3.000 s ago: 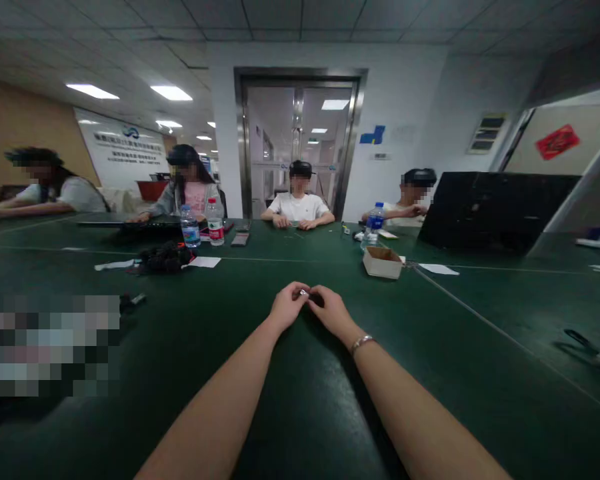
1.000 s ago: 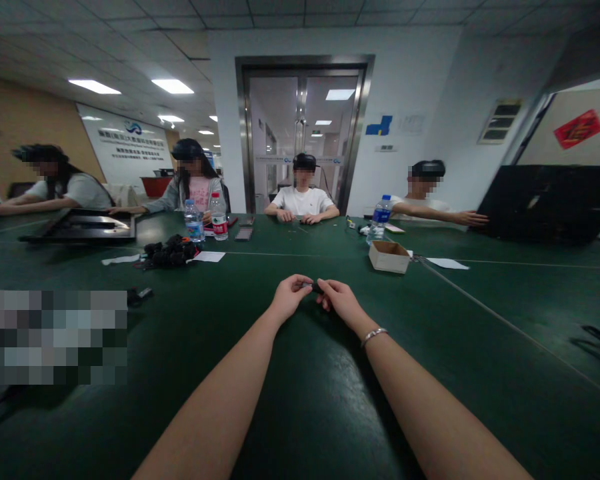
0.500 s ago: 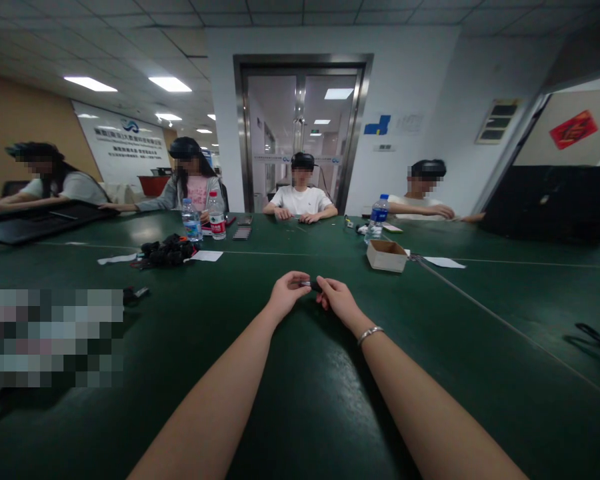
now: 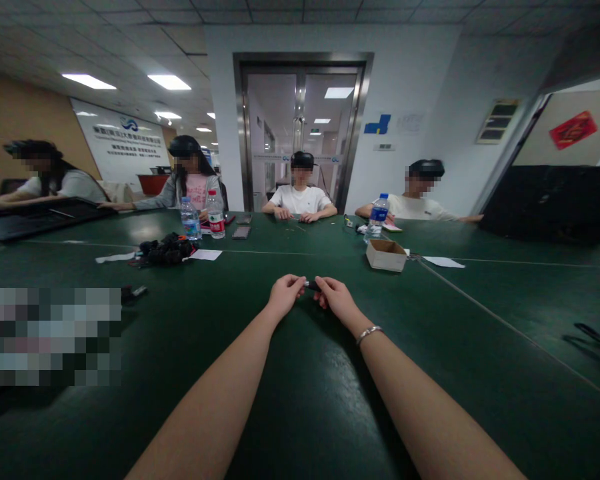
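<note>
Between my two hands, above the green table [image 4: 300,373], is a small black piece with a silver end [image 4: 311,285]; it is too small for me to tell its kind. My right hand [image 4: 339,297] is closed around the black part. The thumb and fingers of my left hand [image 4: 285,297] pinch together at the silver end on the other side. My fingers cover much of the piece. A metal bracelet [image 4: 369,335] circles my right wrist.
Beyond my right hand stands an open cardboard box [image 4: 387,256]. A tangle of black items [image 4: 166,249], a red-labelled bottle [image 4: 215,217] and a blue-labelled bottle [image 4: 379,215] lie farther off. Several people sit around the table, including one opposite [image 4: 301,197].
My left fingertips have closed in more tightly at the silver end; my right hand has hardly moved. The person at the right has lowered a raised hand.
</note>
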The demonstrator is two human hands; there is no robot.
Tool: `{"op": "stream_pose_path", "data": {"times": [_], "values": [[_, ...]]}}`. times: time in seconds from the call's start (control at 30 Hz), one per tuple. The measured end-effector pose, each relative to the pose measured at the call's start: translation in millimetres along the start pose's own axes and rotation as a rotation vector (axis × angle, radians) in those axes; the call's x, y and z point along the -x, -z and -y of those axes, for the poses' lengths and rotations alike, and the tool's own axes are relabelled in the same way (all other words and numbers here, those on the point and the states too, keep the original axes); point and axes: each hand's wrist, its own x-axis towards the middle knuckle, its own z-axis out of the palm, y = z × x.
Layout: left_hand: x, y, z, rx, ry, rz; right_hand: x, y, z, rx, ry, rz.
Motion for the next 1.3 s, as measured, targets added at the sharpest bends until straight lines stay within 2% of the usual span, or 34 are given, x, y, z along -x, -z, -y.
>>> {"op": "stream_pose_path", "data": {"times": [0.23,0.47,0.77,1.03,1.3], "values": [[1.3,1.3,-3.0,-0.198,-0.003,-0.069,-1.9,1.4,-4.5,-0.033,-0.004,0.015],[2.1,0.9,-7.1,-0.247,0.037,-0.105,-2.1,1.7,-4.5,-0.053,0.009,0.028],[3.1,1.3,-10.2,-0.289,0.042,-0.116,3.1,2.6,2.4,-0.064,0.039,0.065],[-5.9,1.0,0.8,-0.382,0.036,-0.097,-0.5,4.3,-4.0,-0.097,0.061,0.067],[-8.1,1.4,1.9,-0.401,0.052,-0.078,2.2,5.3,-2.0,-0.125,0.064,0.087]]}}
